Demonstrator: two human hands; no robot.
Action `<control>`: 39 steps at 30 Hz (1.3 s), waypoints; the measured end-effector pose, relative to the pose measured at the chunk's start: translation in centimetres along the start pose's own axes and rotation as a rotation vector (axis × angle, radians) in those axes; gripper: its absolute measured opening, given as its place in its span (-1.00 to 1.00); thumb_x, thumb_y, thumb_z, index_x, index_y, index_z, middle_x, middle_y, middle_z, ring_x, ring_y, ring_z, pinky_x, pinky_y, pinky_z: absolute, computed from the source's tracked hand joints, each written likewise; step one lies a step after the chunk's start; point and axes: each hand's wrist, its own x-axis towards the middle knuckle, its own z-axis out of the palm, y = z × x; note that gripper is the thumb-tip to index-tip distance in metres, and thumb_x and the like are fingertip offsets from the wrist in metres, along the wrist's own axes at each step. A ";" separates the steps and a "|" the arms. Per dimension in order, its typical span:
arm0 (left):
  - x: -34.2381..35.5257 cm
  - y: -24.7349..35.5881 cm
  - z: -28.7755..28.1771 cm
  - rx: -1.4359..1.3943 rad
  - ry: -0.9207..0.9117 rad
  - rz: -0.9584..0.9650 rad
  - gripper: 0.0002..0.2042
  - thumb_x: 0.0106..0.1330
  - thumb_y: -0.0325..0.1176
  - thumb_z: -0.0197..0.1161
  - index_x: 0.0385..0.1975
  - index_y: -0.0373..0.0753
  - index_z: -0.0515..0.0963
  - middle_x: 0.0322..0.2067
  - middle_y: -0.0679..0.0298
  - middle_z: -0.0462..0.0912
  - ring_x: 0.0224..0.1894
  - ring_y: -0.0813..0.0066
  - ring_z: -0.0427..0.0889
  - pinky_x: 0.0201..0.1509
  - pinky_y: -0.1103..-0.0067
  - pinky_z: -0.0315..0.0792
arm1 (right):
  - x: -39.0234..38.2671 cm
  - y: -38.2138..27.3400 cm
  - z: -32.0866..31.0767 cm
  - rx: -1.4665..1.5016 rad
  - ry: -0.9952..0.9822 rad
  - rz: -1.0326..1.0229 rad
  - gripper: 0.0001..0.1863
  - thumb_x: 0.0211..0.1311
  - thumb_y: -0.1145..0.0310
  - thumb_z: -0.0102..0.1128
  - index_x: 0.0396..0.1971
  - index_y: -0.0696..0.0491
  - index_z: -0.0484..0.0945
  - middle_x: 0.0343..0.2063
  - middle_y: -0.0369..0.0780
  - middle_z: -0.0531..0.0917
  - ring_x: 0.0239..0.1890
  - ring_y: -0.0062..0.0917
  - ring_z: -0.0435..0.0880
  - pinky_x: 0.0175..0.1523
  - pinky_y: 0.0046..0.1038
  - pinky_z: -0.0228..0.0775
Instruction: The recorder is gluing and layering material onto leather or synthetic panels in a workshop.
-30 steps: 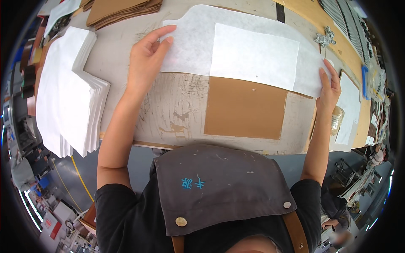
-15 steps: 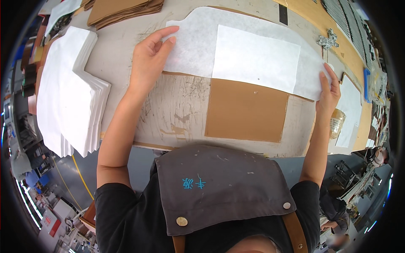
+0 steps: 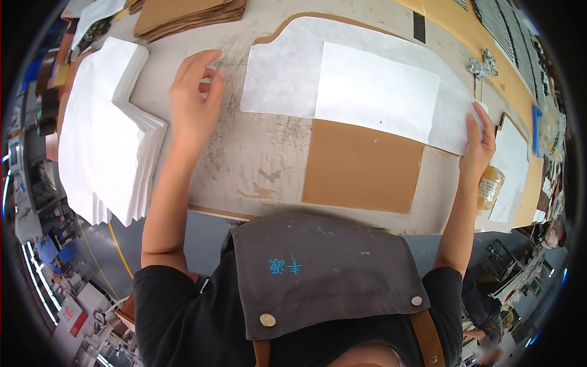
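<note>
A long white sheet (image 3: 278, 76) with a curved outline lies over a brown board of similar outline, whose rim (image 3: 299, 20) shows along the upper left. A brighter white rectangle (image 3: 373, 85) covers the sheet's middle. Below it extends a plain brown rectangular piece (image 3: 361, 165). My left hand (image 3: 194, 101) is raised off the sheet's left end, its fingers loosely curved, apart and holding nothing. At the sheet's right tip, my right hand (image 3: 478, 137) has thumb and forefinger on the edge; its other fingers are mostly hidden.
A thick stack of white sheets (image 3: 101, 122) overhangs the table's left edge. Brown boards (image 3: 183, 18) are piled at the far left. On the right are a tape roll (image 3: 490, 188), a white panel (image 3: 510, 165), crumpled silvery foil (image 3: 483, 64) and a blue object (image 3: 537, 131).
My left hand has let go of the sheet's left end and drawn back leftward. That end has settled lower, exposing more brown rim above. My right hand stays at the right tip.
</note>
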 end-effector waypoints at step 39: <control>-1.5 9.1 10.5 0.359 -0.705 0.929 -0.29 0.12 0.05 0.21 0.27 -0.14 0.25 0.36 0.36 0.10 0.44 0.25 -0.07 0.43 0.10 -0.18 | 0.1 -2.2 -1.0 -0.107 -0.155 -0.237 -0.63 0.13 0.59 0.20 -0.01 0.15 0.53 -0.04 -0.20 0.61 0.04 -0.53 0.52 0.15 -0.57 0.27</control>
